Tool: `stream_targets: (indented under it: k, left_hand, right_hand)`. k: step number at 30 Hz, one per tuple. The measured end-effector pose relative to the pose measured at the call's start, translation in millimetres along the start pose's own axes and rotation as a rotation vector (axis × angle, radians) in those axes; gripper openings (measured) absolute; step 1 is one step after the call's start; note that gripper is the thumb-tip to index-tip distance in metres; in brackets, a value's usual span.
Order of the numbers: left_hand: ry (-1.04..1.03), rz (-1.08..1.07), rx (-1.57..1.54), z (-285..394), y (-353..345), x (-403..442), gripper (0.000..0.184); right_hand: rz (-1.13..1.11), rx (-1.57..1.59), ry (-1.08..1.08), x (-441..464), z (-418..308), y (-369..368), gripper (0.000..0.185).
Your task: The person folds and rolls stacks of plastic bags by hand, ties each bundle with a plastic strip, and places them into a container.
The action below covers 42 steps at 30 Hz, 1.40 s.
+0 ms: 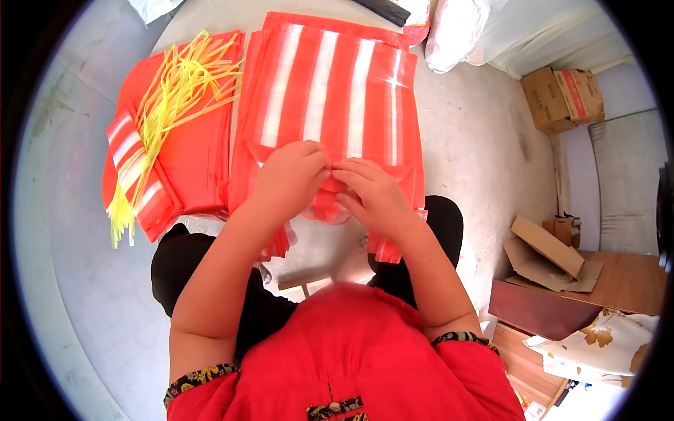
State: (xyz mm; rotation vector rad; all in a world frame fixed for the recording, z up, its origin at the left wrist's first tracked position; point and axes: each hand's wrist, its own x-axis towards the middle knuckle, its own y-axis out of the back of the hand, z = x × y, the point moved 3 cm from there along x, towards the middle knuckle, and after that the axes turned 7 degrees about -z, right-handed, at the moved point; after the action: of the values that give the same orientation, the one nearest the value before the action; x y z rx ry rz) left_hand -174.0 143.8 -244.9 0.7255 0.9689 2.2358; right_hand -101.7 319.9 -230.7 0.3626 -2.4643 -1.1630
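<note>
A stack of red plastic bags (333, 84) with white stripes lies in front of me. My left hand (295, 174) is closed in a pinch on the top bag's near part. Close beside it, my right hand (371, 191) pinches the same red plastic with bent fingers, its fingertips almost meeting the left ones. Between and below the hands the film is bunched and partly see-through. To the left sits another pile of red plastic (200, 161), with a bundle of yellow strips (168, 98) draped over it and over a folded striped bag (144, 182).
My legs are under the near edge of the stacks. Cardboard boxes (562, 98) stand at the far right. An opened carton (551, 259) rests on a brown wooden surface (632, 277) at right, near a flowered cloth (600, 344). White wrapped bundles (456, 31) lie at the back.
</note>
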Motion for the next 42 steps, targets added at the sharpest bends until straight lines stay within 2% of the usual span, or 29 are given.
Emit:
stream_targets:
  k: [3, 6, 9, 12, 15, 18, 20, 22, 27, 30, 36, 39, 42]
  left_hand:
    - [-0.103, -0.031, 0.079, 8.8, 16.9, -8.9, 0.028]
    - [-0.120, -0.060, 0.139, 10.1, 21.9, -13.2, 0.035]
    - [-0.101, -0.053, 0.136, 5.5, 19.1, -13.8, 0.037]
    - [-0.101, -0.056, 0.144, 0.7, 14.9, -13.4, 0.039]
    - [-0.129, -0.044, 0.203, 0.8, 20.7, -15.2, 0.037]
    - [-0.114, 0.025, 0.243, -7.0, 27.8, -17.2, 0.031]
    - [-0.067, 0.022, 0.247, -11.7, 37.0, -21.7, 0.024]
    - [0.028, -0.018, 0.178, -10.0, 48.0, -25.5, 0.018]
    - [0.388, -0.220, -0.105, -1.8, 77.6, -41.0, 0.022]
    - [0.407, -0.144, -0.164, -14.9, 76.8, -52.8, 0.021]
    - [0.488, -0.071, -0.164, -20.9, 75.6, -56.7, 0.021]
    - [0.498, -0.006, -0.091, -23.2, 67.5, -54.0, 0.021]
    - [0.525, -0.015, 0.015, -26.0, 60.4, -51.5, 0.019]
  right_hand:
    - [-0.008, -0.048, 0.025, 4.6, -2.3, 4.7, 0.038]
    - [-0.036, -0.185, 0.078, 6.5, 1.1, 1.0, 0.043]
    - [-0.065, -0.169, 0.014, 7.4, 4.4, 1.5, 0.045]
    - [-0.028, -0.317, 0.064, 6.2, 4.3, 0.9, 0.042]
    - [-0.027, -0.357, 0.028, -0.1, 8.9, -1.6, 0.041]
    - [-0.021, -0.266, -0.035, 1.6, 8.0, 2.1, 0.039]
    - [-0.192, -0.036, -0.308, 10.9, -7.8, 20.3, 0.036]
    - [-0.310, 0.078, -0.432, 12.1, -10.4, 28.8, 0.032]
    - [-0.365, 0.197, -0.349, 11.6, 2.6, 47.7, 0.024]
    - [-0.407, 0.180, -0.456, 22.6, 15.0, 47.0, 0.020]
    - [-0.276, 0.260, -0.593, 33.3, 44.1, 28.5, 0.021]
    - [-0.203, 0.174, -0.525, 33.2, 51.0, 23.3, 0.021]
    - [-0.054, 0.071, -0.584, 22.1, 37.9, 29.5, 0.028]
